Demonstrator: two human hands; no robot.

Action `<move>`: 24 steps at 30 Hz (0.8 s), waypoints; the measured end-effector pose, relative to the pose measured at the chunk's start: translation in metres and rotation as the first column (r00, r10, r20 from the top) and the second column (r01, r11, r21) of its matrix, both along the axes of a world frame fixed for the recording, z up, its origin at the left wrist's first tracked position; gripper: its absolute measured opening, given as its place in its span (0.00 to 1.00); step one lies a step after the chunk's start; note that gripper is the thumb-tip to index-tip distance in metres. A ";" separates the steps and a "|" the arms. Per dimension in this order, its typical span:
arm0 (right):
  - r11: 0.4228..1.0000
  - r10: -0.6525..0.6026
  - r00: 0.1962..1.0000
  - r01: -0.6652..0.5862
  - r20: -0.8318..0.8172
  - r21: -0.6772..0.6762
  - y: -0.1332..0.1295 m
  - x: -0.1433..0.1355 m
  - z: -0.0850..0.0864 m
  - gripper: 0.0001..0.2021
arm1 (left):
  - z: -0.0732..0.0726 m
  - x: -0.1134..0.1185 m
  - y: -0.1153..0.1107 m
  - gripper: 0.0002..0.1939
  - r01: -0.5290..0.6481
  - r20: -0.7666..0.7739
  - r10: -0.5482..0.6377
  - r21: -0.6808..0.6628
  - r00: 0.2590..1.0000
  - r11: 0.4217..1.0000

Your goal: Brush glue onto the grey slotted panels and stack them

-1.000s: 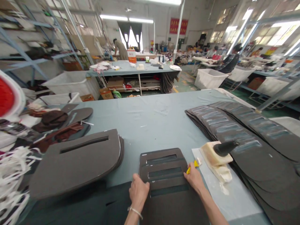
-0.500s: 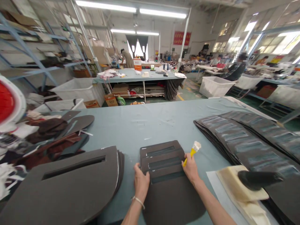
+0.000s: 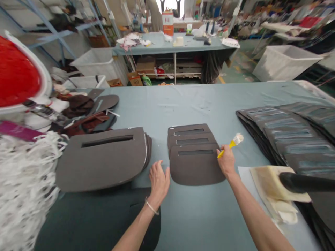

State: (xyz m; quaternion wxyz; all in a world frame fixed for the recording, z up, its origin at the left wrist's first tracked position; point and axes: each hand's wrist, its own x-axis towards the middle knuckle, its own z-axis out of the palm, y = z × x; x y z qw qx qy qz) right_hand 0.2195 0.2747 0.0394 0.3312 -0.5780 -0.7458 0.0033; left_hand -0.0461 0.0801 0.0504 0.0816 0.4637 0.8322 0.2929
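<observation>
Three dark grey slotted panels (image 3: 196, 170) lie overlapped in the middle of the table, their slots staggered one above another. My right hand (image 3: 226, 161) closes around a yellow-handled brush (image 3: 231, 144) at the panels' right edge. White stuff coats the brush's bristles, which point up and away. My left hand (image 3: 159, 177) is empty, fingers apart, just left of the panels. Farther left sits a stack of larger dark grey panels (image 3: 104, 160), each with one long slot. Below it lies a dark green-black sheet (image 3: 99, 219), partly under my left forearm.
Fanned slotted panels (image 3: 285, 129) with smeared slots cover the table's right side. Near them a yellowish block (image 3: 267, 177) with a black handle rests on white paper. White strips (image 3: 34, 188), scraps and a red round object (image 3: 18, 73) crowd the left. Another table (image 3: 167, 48) stands behind.
The view has tipped downward. My left hand has come away from the panels' left edge and opened beside them. My right hand still holds the brush.
</observation>
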 end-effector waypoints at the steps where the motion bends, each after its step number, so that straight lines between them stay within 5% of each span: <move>1: 1.000 0.005 1.000 -0.006 -0.015 -0.010 -0.018 0.000 -0.001 0.05 | -0.001 0.004 -0.034 0.19 0.000 -0.028 -0.002 -0.067 1.000 0.998; 4: 0.994 0.079 0.996 -0.082 -0.049 -0.072 -0.082 -0.010 -0.009 0.09 | -0.017 0.017 -0.130 0.24 -0.077 -0.136 0.047 -0.230 0.990 0.970; 7: 0.953 0.230 0.970 -0.240 -0.075 -0.182 -0.156 -0.038 -0.019 0.12 | -0.042 0.024 -0.190 0.16 -0.063 -0.128 0.024 -0.309 0.991 0.949; 12: 0.807 0.474 0.872 -0.487 -0.126 -0.334 -0.258 -0.104 -0.026 0.10 | -0.054 0.027 -0.207 0.15 0.021 0.049 -0.010 -0.233 0.999 0.972; 17: 0.877 0.406 0.913 -0.382 0.026 -0.293 -0.299 -0.154 -0.028 0.10 | -0.031 0.017 -0.201 0.17 0.092 0.157 -0.074 -0.112 0.985 0.989; 20: 0.900 0.341 0.939 -0.313 0.044 -0.302 -0.308 -0.173 -0.030 0.10 | -0.014 -0.028 -0.207 0.18 -0.244 -0.100 0.243 0.003 0.965 0.970; 22: 0.888 0.361 0.932 -0.337 0.022 -0.314 -0.315 -0.182 -0.033 0.09 | -0.005 -0.067 -0.217 0.25 -0.562 -0.226 0.549 0.006 0.805 0.827; 24: 0.871 0.404 0.914 -0.374 0.030 -0.320 -0.322 -0.187 -0.036 0.11 | -0.002 -0.104 -0.230 0.38 -0.724 -0.236 0.688 -0.125 0.686 0.678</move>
